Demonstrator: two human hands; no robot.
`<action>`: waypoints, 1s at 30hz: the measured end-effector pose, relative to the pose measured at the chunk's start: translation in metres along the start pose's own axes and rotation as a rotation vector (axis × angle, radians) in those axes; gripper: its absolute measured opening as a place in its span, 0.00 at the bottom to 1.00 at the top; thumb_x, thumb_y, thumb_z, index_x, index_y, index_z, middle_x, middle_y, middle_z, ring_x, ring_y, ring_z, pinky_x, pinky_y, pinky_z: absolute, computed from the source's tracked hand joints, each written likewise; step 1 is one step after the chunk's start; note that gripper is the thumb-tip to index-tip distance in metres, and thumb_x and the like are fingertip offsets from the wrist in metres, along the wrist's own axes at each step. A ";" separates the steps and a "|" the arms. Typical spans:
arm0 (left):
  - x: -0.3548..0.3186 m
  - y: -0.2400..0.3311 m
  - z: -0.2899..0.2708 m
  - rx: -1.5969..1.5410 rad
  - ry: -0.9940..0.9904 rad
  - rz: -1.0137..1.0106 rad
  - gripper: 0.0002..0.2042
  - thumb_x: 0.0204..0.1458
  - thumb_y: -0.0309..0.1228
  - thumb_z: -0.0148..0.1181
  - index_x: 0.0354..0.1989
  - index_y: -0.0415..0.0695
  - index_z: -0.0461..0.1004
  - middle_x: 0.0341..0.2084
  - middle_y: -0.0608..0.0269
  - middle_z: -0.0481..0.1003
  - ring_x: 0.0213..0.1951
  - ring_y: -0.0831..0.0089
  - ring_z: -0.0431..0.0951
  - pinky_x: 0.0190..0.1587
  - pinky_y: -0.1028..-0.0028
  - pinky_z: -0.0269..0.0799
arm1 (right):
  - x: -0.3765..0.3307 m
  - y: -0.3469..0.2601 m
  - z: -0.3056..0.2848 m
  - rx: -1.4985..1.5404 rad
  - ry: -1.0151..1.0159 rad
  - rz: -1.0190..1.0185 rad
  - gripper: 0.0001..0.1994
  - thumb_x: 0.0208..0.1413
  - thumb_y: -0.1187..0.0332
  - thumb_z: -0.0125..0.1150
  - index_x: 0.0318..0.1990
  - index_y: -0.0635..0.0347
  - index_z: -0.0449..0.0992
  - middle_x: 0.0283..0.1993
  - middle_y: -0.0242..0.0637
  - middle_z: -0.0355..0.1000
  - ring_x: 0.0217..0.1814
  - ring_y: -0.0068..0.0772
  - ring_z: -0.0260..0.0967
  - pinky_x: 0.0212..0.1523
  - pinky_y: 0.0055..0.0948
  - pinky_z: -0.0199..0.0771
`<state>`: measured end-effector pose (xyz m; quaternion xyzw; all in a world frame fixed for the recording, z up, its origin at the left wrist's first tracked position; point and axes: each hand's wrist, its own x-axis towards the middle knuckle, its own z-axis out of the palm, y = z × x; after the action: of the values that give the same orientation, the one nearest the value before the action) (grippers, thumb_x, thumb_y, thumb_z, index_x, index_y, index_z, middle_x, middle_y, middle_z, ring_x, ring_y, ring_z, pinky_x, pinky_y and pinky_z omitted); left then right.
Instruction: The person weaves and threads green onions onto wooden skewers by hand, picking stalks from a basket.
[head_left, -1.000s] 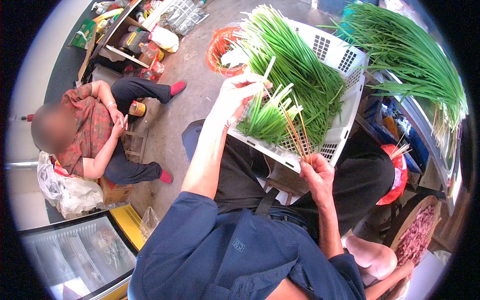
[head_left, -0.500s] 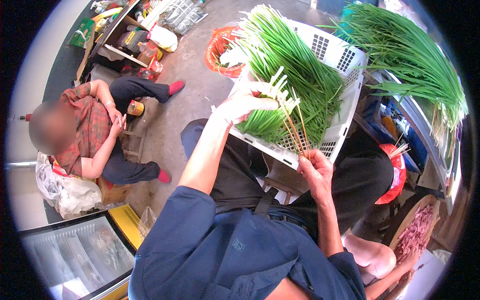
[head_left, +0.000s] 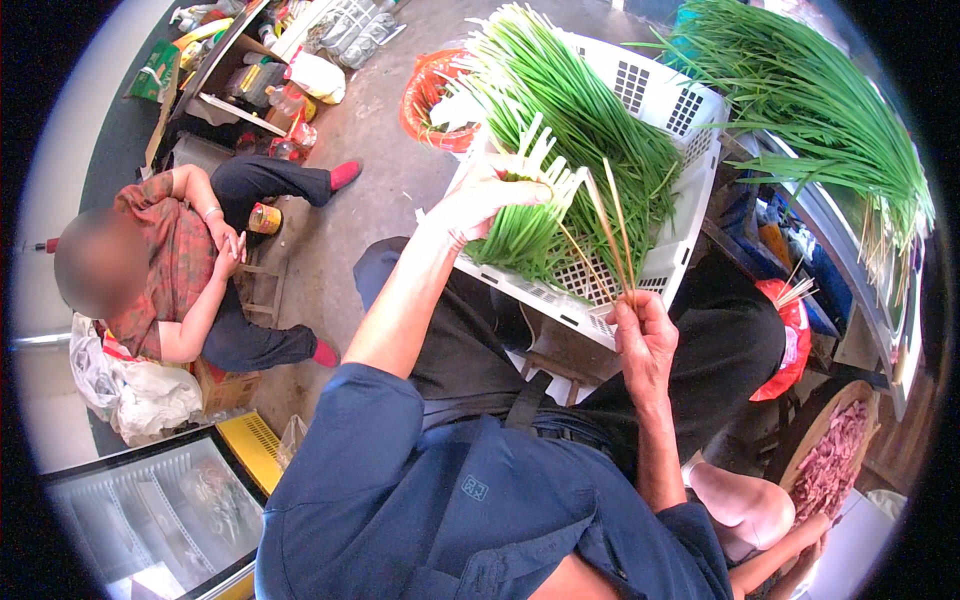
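My left hand (head_left: pixel 485 200) is closed round a small bunch of garlic chives (head_left: pixel 525 232), pale cut ends up and green leaves hanging down. Between the fingertips of my right hand (head_left: pixel 647 340) are thin wooden skewers (head_left: pixel 622 240). Two of them point upward, their tips apart from the bunch. Another slants toward the bunch; whether it goes into the stalks I cannot tell. Both hands are over the near side of a white plastic crate (head_left: pixel 709 145), which rests at my knees. A thick pile of garlic chives (head_left: pixel 590 110) lies in it.
Beyond the crate's left corner stands a bin lined with an orange-red bag (head_left: pixel 425 95). More chives (head_left: pixel 815 120) lie on a table at right. Beside my right knee is a red bag (head_left: pixel 790 345) with sticks. A person (head_left: pixel 180 260) sits at left; another's arm reaches a basket of meat pieces (head_left: pixel 835 455).
My right hand has shifted slightly right. Two skewer tips have come away from the bunch and now stand apart from it. My left hand keeps its hold on the chives.
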<state>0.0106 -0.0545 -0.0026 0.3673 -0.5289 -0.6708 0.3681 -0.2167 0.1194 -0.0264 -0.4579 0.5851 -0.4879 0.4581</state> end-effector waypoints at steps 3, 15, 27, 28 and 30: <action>-0.003 0.006 0.011 -0.070 0.031 0.066 0.41 0.37 0.19 0.67 0.63 0.40 0.52 0.42 0.64 0.73 0.41 0.77 0.73 0.43 0.76 0.70 | 0.000 0.003 -0.008 0.063 -0.029 0.093 0.04 0.60 0.71 0.54 0.35 0.62 0.72 0.25 0.25 0.70 0.21 0.12 0.60 0.22 0.17 0.62; -0.010 0.000 0.030 0.108 -0.292 -0.222 0.10 0.40 0.21 0.66 0.34 0.36 0.79 0.32 0.61 0.80 0.35 0.74 0.78 0.44 0.74 0.73 | 0.011 -0.010 0.013 0.111 -0.064 0.058 0.04 0.57 0.73 0.59 0.33 0.65 0.74 0.21 0.24 0.67 0.23 0.12 0.62 0.24 0.17 0.63; -0.006 -0.016 0.047 0.246 -0.452 -0.317 0.08 0.38 0.24 0.70 0.28 0.40 0.78 0.25 0.71 0.78 0.28 0.85 0.74 0.34 0.81 0.70 | 0.010 -0.006 0.014 0.241 -0.095 0.139 0.04 0.57 0.74 0.58 0.36 0.64 0.75 0.21 0.23 0.67 0.21 0.13 0.60 0.23 0.17 0.61; -0.007 -0.011 0.046 0.204 -0.428 -0.285 0.09 0.39 0.24 0.69 0.30 0.40 0.78 0.27 0.70 0.78 0.30 0.83 0.74 0.36 0.80 0.70 | 0.011 -0.008 0.013 0.247 -0.103 0.148 0.04 0.57 0.72 0.57 0.36 0.63 0.74 0.22 0.23 0.67 0.21 0.13 0.60 0.23 0.16 0.60; -0.009 -0.008 0.041 0.131 -0.358 -0.216 0.10 0.45 0.25 0.65 0.36 0.38 0.78 0.33 0.66 0.78 0.36 0.78 0.76 0.43 0.78 0.70 | 0.012 -0.017 0.008 0.232 -0.108 0.189 0.04 0.58 0.72 0.57 0.36 0.62 0.74 0.21 0.23 0.67 0.21 0.12 0.59 0.23 0.16 0.59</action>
<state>-0.0227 -0.0274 -0.0028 0.3200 -0.5859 -0.7250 0.1696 -0.2090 0.1043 -0.0115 -0.3706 0.5397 -0.4817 0.5825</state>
